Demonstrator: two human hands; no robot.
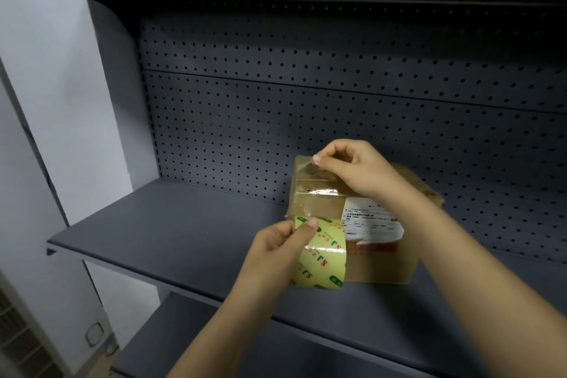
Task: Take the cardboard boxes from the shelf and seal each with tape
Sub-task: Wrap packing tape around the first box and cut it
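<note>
In the head view, the cardboard box [383, 267] sits on the dark shelf [184, 224], near the pegboard back [306, 101]. The left hand [276, 252] grips the tape roll [322, 255] at the box's left front, thumb on its rim. The right hand [352, 169] pinches the free end of the clear strip [310, 193] above the box, fingers [317, 159] closed tight on it. Best to keep the strip taut and aligned with the seam before pressing it down, or it may wrinkle.

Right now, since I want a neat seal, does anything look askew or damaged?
The box sits slightly turned against the shelf edge, and the label on it looks ragged along its bottom. Nothing else stands out.
</note>
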